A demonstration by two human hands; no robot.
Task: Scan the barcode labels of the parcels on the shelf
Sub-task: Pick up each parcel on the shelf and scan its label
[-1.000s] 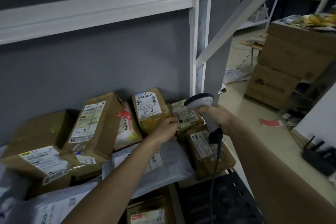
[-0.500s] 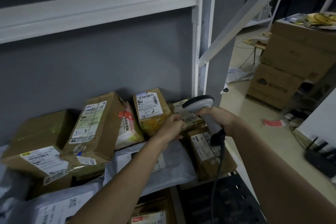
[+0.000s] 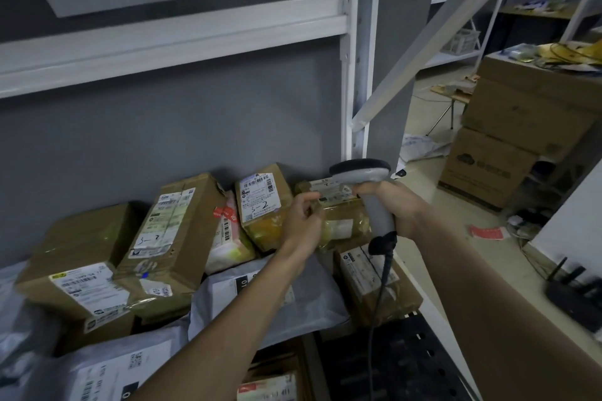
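**Scanner raised over a small parcel at the right end of the shelf**

The right hand (image 3: 402, 208) grips the grey handle of the barcode scanner (image 3: 368, 187), with the fingers curled around it. The scanner head sits just above the white label of a small brown parcel (image 3: 338, 212), and its dark cable (image 3: 379, 286) hangs down from the handle. The left hand (image 3: 301, 221) holds this small parcel from its left side; the fingers are bent against the wrapping and the thumb points toward the label edge. The parcel is at the right end of the shelf, near the white upright post (image 3: 353, 75), and it rests on another brown box (image 3: 374, 283). To its left stands a tilted box marked "3-2" (image 3: 262, 202), then a taller taped carton (image 3: 172, 228) leaning on the grey wall. A grey plastic mailer bag (image 3: 312, 299) lies under the left forearm. On the floor to the right stand stacked large cartons (image 3: 508, 140).
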